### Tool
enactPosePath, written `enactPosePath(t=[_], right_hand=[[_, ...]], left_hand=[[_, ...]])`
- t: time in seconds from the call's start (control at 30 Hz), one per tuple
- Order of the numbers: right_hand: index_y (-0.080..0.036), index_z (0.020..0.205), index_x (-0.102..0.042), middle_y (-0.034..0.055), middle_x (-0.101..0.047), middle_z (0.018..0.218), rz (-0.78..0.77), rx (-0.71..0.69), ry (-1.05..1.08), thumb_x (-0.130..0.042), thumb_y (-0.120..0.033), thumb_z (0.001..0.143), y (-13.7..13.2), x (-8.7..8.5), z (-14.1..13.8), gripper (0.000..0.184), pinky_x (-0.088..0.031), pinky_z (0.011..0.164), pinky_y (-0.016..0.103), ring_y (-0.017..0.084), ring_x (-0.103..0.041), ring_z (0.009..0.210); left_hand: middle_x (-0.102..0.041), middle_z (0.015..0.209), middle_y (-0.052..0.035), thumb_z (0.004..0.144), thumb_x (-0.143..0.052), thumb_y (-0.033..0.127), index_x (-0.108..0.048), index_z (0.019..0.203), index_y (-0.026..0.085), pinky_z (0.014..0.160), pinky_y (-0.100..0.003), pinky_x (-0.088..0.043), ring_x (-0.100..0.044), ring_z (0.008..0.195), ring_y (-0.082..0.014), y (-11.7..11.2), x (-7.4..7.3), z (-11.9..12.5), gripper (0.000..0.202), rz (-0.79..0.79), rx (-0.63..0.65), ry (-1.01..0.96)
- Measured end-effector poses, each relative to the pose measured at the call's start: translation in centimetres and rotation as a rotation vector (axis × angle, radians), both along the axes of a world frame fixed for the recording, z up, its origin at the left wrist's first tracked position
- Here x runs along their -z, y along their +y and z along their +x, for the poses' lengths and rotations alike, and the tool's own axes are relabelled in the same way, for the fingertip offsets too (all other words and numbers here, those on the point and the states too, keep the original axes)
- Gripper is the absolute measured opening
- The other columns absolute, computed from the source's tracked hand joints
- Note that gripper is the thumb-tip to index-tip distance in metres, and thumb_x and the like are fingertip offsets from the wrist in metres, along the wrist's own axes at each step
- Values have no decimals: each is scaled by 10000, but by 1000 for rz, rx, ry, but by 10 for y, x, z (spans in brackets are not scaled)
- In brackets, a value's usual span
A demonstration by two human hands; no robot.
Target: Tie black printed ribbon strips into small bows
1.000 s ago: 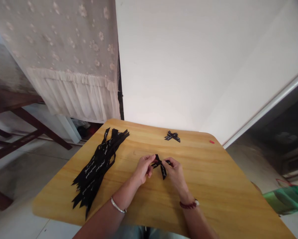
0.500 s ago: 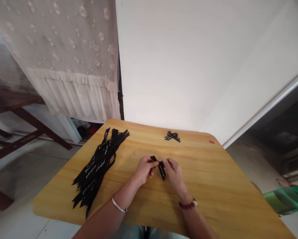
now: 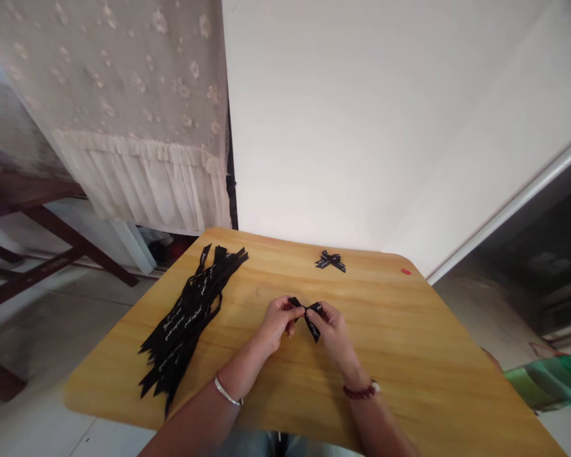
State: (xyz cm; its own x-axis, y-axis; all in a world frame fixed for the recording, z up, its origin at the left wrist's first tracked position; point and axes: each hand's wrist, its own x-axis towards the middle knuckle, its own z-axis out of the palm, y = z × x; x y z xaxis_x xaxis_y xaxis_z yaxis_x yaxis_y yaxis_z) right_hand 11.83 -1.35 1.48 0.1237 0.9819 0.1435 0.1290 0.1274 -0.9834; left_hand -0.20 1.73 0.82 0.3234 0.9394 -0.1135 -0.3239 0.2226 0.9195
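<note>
Between my hands, just above the table's middle, is a black ribbon bow (image 3: 313, 329) with white lettering; one tail hangs down toward me. My left hand (image 3: 279, 322) pinches its left side between thumb and fingers. On its right side, my right hand (image 3: 331, 327) pinches the loop close to the knot. Parts of the bow are covered by my fingertips. Another black bow (image 3: 331, 261) with white script lies flat near the table's far edge. To the left is a pile of long black printed ribbons (image 3: 190, 320) with pointed ends.
The wooden table (image 3: 399, 355) has rounded corners and stands against a white wall (image 3: 314, 127). A small red piece (image 3: 406, 271) lies near its far right corner. A lace curtain (image 3: 147, 114) hangs at the left, and a green bag (image 3: 552, 381) is beyond the right edge.
My right fingers have shifted on the bow, and a loop now shows on its right side. The hanging tail has swung slightly rightward. My left hand keeps its pinch.
</note>
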Motion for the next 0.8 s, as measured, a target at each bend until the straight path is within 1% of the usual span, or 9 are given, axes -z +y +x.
enactPosePath(t=[0.1, 0.2, 0.33, 0.47, 0.6, 0.7, 0.73, 0.8], right_hand=[[-170, 572, -463, -57, -381, 489, -5, 18, 5, -557, -345, 679, 0, -1, 1, 226, -261, 418, 203, 81, -322, 458], [-168, 572, -468, -51, -396, 498, -2, 23, 3, -561, -344, 679, 0, -1, 1, 226, -271, 422, 202, 83, -333, 465], [-165, 586, -475, -46, -411, 520, 9, -8, 11, -568, -347, 680, 1, 2, 1, 226, -290, 439, 204, 86, -353, 482], [-163, 572, -476, -48, -407, 500, 6, 10, -5, -575, -353, 665, 2, 3, 2, 233, -282, 426, 203, 84, -346, 470], [-168, 554, -463, -54, -386, 481, 0, 22, -20, -573, -334, 669, 2, 2, 2, 230, -263, 409, 199, 80, -325, 455], [-168, 557, -466, -52, -391, 488, 11, 22, -29, -567, -328, 677, 1, 2, 2, 224, -267, 418, 201, 82, -327, 460], [-167, 564, -471, -51, -395, 493, 13, 22, -32, -563, -328, 681, 1, 2, 3, 220, -269, 423, 202, 83, -329, 464], [-164, 577, -476, -48, -400, 503, 13, 25, -34, -556, -329, 688, 1, 3, 4, 214, -273, 434, 205, 85, -330, 470]], left_hand=[[-497, 498, 51, 595, -635, 260, -519, 616, 128, 222, -156, -226, -336, 248, -19, -1, 0, 0, 177, -1, 28, 4], [-512, 511, 46, 596, -632, 274, -519, 623, 130, 222, -162, -219, -332, 245, -19, -1, 0, 0, 186, 0, 11, 27], [-482, 459, 56, 587, -637, 287, -506, 577, 128, 231, -163, -205, -321, 245, -18, 0, 0, 1, 206, 25, -20, 51], [-482, 455, 59, 571, -651, 305, -500, 588, 133, 233, -164, -198, -320, 246, -18, -1, -1, 1, 229, 17, -16, 42], [-378, 350, 89, 611, -616, 371, -473, 566, 149, 231, -165, -162, -293, 223, -29, -2, -2, 1, 267, 4, -64, 29], [-350, 309, 94, 624, -599, 407, -477, 557, 152, 233, -172, -136, -282, 208, -34, -1, -1, 0, 290, -8, -97, 48], [-362, 312, 91, 619, -603, 413, -484, 556, 149, 233, -174, -129, -280, 205, -32, 0, -1, 0, 296, -14, -105, 55], [-452, 374, 70, 604, -611, 421, -498, 564, 141, 232, -179, -129, -287, 206, -23, 1, -1, -1, 304, -27, -125, 56]])
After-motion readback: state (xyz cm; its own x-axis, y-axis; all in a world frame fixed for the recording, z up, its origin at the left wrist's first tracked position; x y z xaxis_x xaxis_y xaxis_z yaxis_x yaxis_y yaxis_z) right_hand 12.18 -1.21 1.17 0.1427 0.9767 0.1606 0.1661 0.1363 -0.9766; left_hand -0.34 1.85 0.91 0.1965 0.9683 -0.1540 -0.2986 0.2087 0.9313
